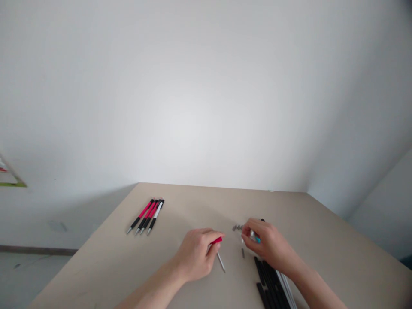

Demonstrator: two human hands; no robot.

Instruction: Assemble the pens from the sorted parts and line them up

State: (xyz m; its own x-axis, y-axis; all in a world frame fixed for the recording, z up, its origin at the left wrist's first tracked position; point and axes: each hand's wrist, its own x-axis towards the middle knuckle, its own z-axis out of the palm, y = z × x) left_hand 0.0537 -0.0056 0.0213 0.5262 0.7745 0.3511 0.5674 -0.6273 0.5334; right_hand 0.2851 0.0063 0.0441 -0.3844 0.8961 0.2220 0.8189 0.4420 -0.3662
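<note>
My left hand (198, 254) is closed around a red pen barrel (217, 240), whose end sticks out past the thumb and forefinger. A thin pen refill (220, 262) shows just below that hand, tip pointing toward me; whether it touches the hand I cannot tell. My right hand (265, 241) has its fingers pinched together over small pen parts; what they hold is too small and blurred to name. Small grey pieces (237, 227) lie beside its fingertips. Something blue (258, 239) shows by its fingers. A small grey part (243, 253) lies below the fingertips.
Several assembled pens (148, 216), red or white with black grips, lie side by side at the left of the beige table (193, 206). Black tubes (270, 283) and pale thin sticks (286, 289) lie under and in front of my right forearm. A wall (206, 107) rises behind the table.
</note>
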